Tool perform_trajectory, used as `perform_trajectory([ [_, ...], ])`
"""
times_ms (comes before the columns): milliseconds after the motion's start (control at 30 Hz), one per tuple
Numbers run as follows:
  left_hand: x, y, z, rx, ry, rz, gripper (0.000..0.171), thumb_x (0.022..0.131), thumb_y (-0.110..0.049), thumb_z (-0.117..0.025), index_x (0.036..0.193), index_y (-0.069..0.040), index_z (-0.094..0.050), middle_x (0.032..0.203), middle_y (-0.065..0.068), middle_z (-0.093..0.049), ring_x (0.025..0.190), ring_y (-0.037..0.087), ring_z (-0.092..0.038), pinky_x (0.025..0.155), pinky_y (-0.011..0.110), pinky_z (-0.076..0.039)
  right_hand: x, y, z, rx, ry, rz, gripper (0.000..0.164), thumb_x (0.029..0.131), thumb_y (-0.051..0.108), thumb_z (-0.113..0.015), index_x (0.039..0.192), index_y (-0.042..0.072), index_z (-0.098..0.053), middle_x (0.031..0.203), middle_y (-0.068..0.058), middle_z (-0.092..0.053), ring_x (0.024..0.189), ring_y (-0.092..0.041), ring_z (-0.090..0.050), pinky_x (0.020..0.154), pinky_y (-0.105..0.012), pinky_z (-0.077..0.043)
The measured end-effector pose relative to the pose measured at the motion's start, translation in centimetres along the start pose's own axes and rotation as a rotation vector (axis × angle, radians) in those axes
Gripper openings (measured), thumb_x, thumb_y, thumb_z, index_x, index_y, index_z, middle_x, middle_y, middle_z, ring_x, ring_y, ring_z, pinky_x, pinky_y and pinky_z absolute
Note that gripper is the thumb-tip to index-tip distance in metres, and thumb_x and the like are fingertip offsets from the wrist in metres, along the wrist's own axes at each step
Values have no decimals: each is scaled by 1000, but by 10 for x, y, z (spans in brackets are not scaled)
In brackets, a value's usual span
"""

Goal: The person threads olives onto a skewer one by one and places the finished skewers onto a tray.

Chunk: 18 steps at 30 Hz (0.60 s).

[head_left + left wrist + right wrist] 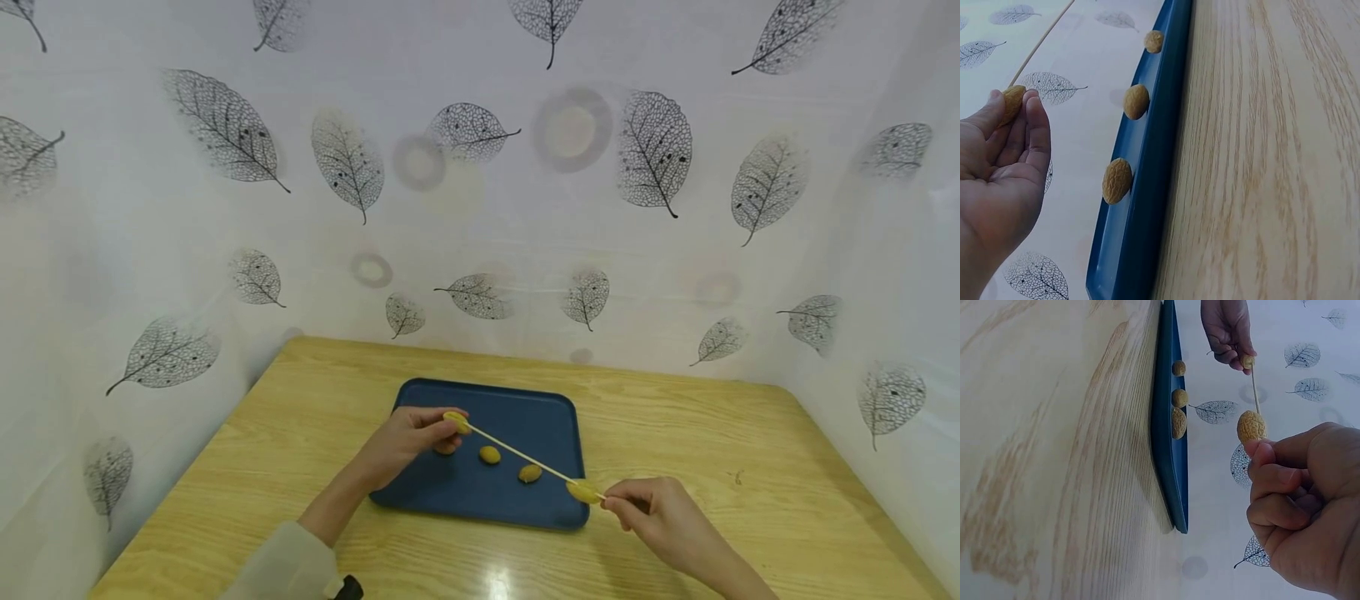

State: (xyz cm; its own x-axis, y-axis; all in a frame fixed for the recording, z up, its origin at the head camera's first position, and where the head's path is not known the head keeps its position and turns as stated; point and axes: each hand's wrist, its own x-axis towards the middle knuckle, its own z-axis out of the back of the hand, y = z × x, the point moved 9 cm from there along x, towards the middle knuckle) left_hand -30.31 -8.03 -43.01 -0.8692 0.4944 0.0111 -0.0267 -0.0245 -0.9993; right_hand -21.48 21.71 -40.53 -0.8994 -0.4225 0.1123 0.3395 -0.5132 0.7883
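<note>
A thin wooden skewer [517,451] is held slanting over the blue tray [525,408], with a wrinkled yellow-brown oval fruit at either end. My left hand [405,446] pinches the far-end fruit [1014,101] between thumb and fingers. The near-end fruit [1251,427] is threaded on the skewer, whose tip sticks out past it in the head view. Thumb and forefinger of my right hand [663,521] pinch that tip, right against the fruit. On the tray lie a fruit [490,455] in the middle, another [530,473] to its right, and a third [1117,180] partly behind my left hand.
The tray stands on a light wood-grain table [675,433], near its middle. A white curtain [480,225] printed with dark leaves hangs behind the table and along both sides. A pale sleeve [288,567] covers my left forearm.
</note>
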Motion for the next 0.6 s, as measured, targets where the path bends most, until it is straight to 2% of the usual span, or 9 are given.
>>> perform_trajectory([
  [133,0,0,0,-5,7,-4,49,106,-22,-61,141,12,-55,106,10,-75,101,24,-72,95,47,-57,1,1,-1,-5,-9,-3,16,102,11,-67,98,3,-79,66,5,-60,48,3,-35,40,-19,-34],
  [267,1,0,0,4,5,-6,48,107,-23,-60,140,11,-57,103,5,-75,105,32,-70,94,44,-58,2,2,-3,-19,-24,-4,14,101,12,-68,97,4,-79,65,9,-59,49,3,-36,40,-19,-34],
  [400,2,-1,-2,23,9,-17,46,107,-23,-60,139,9,-59,111,17,-74,109,39,-69,95,46,-57,2,2,-3,-26,-31,-28,13,100,11,-69,98,4,-80,65,9,-59,49,2,-37,40,-18,-34],
  [500,3,-2,-3,26,12,-30,46,107,-22,-60,139,10,-59,115,25,-71,108,36,-69,95,49,-57,2,2,-3,-22,-40,-38,13,100,10,-70,98,3,-80,66,10,-59,49,2,-37,40,-18,-33],
  [600,3,-2,-4,23,10,-34,46,107,-22,-60,139,11,-59,114,27,-71,104,28,-71,96,52,-56,3,2,-3,-24,-46,-38,12,99,10,-70,98,4,-80,65,10,-59,49,2,-37,40,-18,-34],
])
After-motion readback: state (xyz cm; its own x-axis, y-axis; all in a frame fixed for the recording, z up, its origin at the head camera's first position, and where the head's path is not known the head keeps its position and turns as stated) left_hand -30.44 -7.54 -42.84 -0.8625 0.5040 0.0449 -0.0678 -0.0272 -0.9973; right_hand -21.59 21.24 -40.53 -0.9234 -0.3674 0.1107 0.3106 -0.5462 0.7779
